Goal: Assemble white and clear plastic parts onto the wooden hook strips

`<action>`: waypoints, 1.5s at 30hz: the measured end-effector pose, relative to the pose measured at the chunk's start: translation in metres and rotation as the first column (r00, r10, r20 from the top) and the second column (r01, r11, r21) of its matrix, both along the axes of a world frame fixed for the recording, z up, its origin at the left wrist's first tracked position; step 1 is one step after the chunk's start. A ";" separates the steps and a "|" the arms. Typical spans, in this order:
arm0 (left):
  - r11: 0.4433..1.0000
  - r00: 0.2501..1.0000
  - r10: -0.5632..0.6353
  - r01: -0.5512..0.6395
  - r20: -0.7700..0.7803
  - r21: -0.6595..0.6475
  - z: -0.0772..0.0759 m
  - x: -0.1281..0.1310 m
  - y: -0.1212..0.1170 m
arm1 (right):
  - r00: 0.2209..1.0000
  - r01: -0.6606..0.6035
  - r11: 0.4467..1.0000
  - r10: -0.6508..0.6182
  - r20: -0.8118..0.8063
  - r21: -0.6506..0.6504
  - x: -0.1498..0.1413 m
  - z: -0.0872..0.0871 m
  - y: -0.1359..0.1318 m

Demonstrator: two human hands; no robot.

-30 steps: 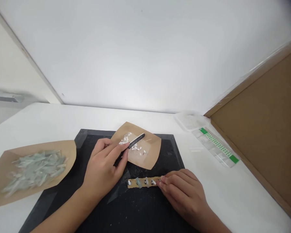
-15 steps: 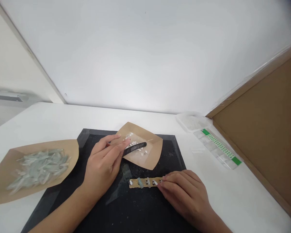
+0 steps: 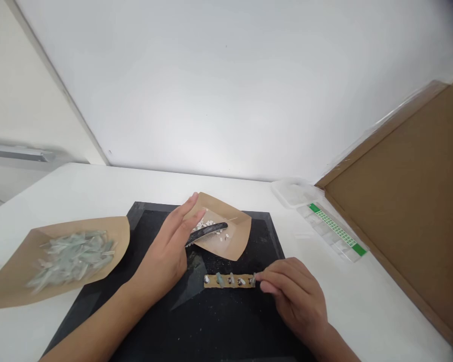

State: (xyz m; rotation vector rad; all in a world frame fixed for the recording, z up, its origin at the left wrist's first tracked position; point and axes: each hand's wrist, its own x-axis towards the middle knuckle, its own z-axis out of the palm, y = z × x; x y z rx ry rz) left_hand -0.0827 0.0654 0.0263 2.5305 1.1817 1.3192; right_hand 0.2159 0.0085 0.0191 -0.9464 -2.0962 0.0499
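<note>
My left hand (image 3: 169,249) holds a dark slim tool (image 3: 207,232) whose tip lies in a small brown paper tray (image 3: 236,236) of tiny white pieces (image 3: 206,225). My right hand (image 3: 294,296) pinches the right end of a narrow brown strip (image 3: 228,280), which lies on a black mat (image 3: 211,322) and carries several small pale green and white pieces. The fingers of both hands are closed on these things.
A larger brown paper tray (image 3: 11,271) with pale green slivers (image 3: 73,256) sits at the left. At the right lie a clear plastic tray (image 3: 292,193), a clear box with a green label (image 3: 334,229) and a big brown board (image 3: 411,201). The table (image 3: 79,186) is white.
The tool has dropped from pointing up and right to lying flatter in the small tray. My right hand has shifted slightly right along the strip. The view has moved a little.
</note>
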 end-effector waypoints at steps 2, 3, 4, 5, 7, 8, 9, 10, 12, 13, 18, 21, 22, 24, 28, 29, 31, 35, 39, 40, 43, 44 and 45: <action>0.999 0.999 -0.033 0.033 -0.005 0.014 0.003 0.002 -0.003 | 0.998 0.036 0.998 -0.038 -0.048 -0.054 -0.004 0.007 0.002; 0.999 0.999 -0.046 0.047 -0.009 0.015 0.005 0.003 -0.005 | 0.996 0.054 0.993 -0.061 -0.062 -0.105 -0.008 0.011 0.003; 0.998 0.998 -0.057 0.057 -0.017 0.011 0.007 0.004 -0.007 | 0.994 0.065 0.983 -0.079 -0.071 -0.174 -0.013 0.017 0.004; 0.998 0.997 -0.065 0.065 -0.031 0.005 0.009 0.005 -0.010 | 0.994 0.046 0.969 -0.069 -0.086 -0.243 -0.020 0.023 0.006; 0.995 0.993 -0.097 0.098 -0.072 0.012 0.013 0.006 -0.015 | 0.975 -0.074 0.924 -0.012 -0.221 -0.376 -0.038 0.037 0.010; 0.992 0.987 -0.123 0.127 -0.105 0.025 0.015 0.008 -0.017 | 0.954 -0.199 0.878 0.072 -0.290 -0.435 -0.049 0.045 0.013; 0.985 0.976 -0.159 0.167 -0.152 0.042 0.017 0.009 -0.019 | 0.922 -0.331 0.824 0.177 -0.345 -0.460 -0.060 0.054 0.016; 0.975 0.958 -0.198 0.214 -0.209 0.058 0.019 0.010 -0.021 | 0.894 -0.404 0.789 0.234 -0.381 -0.462 -0.070 0.063 0.020; 0.961 0.917 -0.224 0.265 -0.329 0.084 0.024 0.013 -0.022 | 0.885 -0.435 0.751 0.255 -0.389 -0.496 -0.085 0.080 0.029; 0.964 0.907 -0.197 0.249 -0.372 0.097 0.026 0.013 -0.021 | 0.881 -0.444 0.741 0.258 -0.397 -0.504 -0.090 0.088 0.033; 0.988 0.934 0.080 -0.028 -0.347 0.153 0.030 0.006 -0.013 | 0.828 -0.535 0.679 0.301 -0.473 -0.504 -0.082 0.109 0.056; 0.987 0.954 0.122 -0.087 -0.274 0.136 0.027 -0.001 -0.009 | 0.784 -0.557 0.656 0.215 -0.582 -0.508 -0.080 0.102 0.062; 0.990 0.961 0.102 -0.072 -0.258 0.121 0.027 -0.002 -0.009 | 0.777 -0.575 0.621 0.210 -0.594 -0.533 -0.082 0.099 0.062; 0.996 0.957 0.016 0.009 -0.288 0.087 0.029 -0.001 -0.011 | 0.763 -0.626 0.495 0.233 -0.602 -0.602 -0.087 0.093 0.061; 0.995 0.922 -0.024 0.058 -0.386 0.077 0.034 0.003 -0.017 | 0.699 -0.708 0.387 0.267 -0.663 -0.590 -0.084 0.088 0.059; 0.995 0.925 -0.014 0.050 -0.381 0.087 0.034 0.002 -0.017 | 0.704 -0.696 0.431 0.256 -0.662 -0.574 -0.079 0.088 0.060; 0.990 0.931 -0.040 0.087 -0.362 0.114 0.032 -0.001 -0.015 | 0.776 -0.595 0.559 0.214 -0.593 -0.577 -0.065 0.086 0.061; 0.968 0.943 -0.189 0.225 -0.274 0.110 0.026 -0.013 -0.007 | 0.973 -0.207 0.906 0.149 -0.177 -0.371 -0.038 0.065 0.060; 0.922 0.905 -0.387 0.378 -0.174 -0.086 0.030 -0.019 -0.005 | 0.983 0.128 0.986 -0.140 -0.114 -0.109 -0.026 0.030 0.054; 0.902 0.889 -0.427 0.407 -0.165 -0.143 0.031 -0.019 -0.006 | 0.971 0.189 0.981 -0.192 -0.140 -0.032 -0.025 0.022 0.052; 0.856 0.859 -0.488 0.436 -0.156 -0.277 0.034 -0.017 -0.009 | 0.962 0.239 0.961 -0.216 -0.165 0.138 -0.023 0.009 0.050; 0.845 0.852 -0.499 0.438 -0.159 -0.307 0.034 -0.016 -0.010 | 0.966 0.232 0.959 -0.207 -0.154 0.166 -0.023 0.007 0.050; 0.835 0.844 -0.509 0.437 -0.169 -0.333 0.034 -0.015 -0.011 | 0.970 0.224 0.958 -0.200 -0.140 0.178 -0.023 0.006 0.051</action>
